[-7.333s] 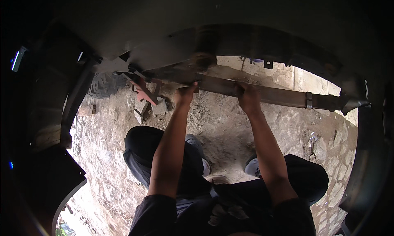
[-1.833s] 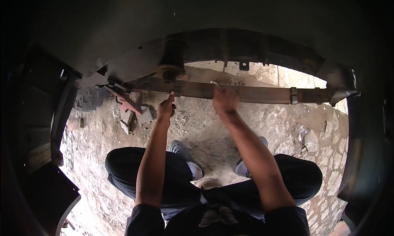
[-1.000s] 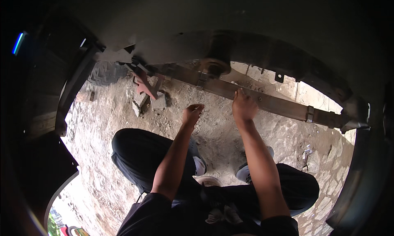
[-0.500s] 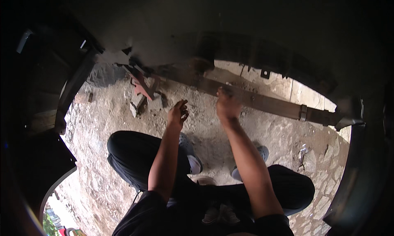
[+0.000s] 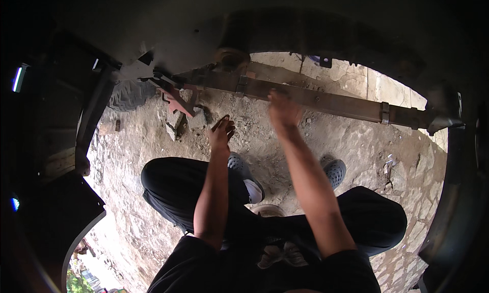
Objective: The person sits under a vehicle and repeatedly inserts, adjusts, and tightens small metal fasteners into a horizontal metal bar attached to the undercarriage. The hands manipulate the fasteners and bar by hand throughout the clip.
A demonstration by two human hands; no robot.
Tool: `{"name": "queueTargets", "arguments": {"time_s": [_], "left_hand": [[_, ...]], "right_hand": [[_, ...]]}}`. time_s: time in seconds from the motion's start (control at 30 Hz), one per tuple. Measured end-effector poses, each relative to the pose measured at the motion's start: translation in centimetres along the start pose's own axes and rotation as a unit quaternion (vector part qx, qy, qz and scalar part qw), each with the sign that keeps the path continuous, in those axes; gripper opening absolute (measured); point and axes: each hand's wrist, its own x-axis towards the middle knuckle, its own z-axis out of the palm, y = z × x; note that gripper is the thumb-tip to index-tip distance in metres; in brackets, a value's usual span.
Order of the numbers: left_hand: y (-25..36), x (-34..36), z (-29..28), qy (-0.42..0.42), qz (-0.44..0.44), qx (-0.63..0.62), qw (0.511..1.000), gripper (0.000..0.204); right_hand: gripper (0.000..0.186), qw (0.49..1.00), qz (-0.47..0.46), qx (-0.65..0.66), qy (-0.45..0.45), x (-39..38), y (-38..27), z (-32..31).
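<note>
My left hand (image 5: 221, 133) hangs over the gravelly ground, fingers loosely bent and apart, with nothing visible in it. My right hand (image 5: 284, 110) is raised in front of a long rusty leaf spring (image 5: 336, 103), overlapping its near edge from this view; whether it touches the spring is unclear. Its fingers look curled in and slightly blurred, and what they may hold is hidden. The spring runs from left to right with metal band clips (image 5: 385, 113) around it. Beyond its left end is a reddish metal stand (image 5: 178, 102).
Dark vehicle bodywork (image 5: 316, 28) arches overhead and down both sides. A black tyre (image 5: 128, 95) lies at the back left. Broken blocks (image 5: 197, 119) sit beside the stand. My shoes (image 5: 333, 173) and bent knees are below my forearms, on rough stone ground (image 5: 122, 191).
The view has shifted, so the spring and bodywork appear higher. My right hand has risen slightly in the picture and stays by the spring. My left hand keeps much the same pose.
</note>
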Motion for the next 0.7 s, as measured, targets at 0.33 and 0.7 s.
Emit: {"name": "queueTargets", "arguments": {"time_s": [0.33,0.7], "left_hand": [[3.9,3.2,6.2,-0.051,0.003,0.234,0.971,0.074],[4.1,5.0,5.4,-0.151,-0.053,0.165,0.973,0.056]], "right_hand": [[0.021,0.989,0.105,0.065,-0.079,0.8,-3.9,0.1],[0.026,0.987,0.137,-0.025,-0.078,-0.7,2.3,-4.7]]}}
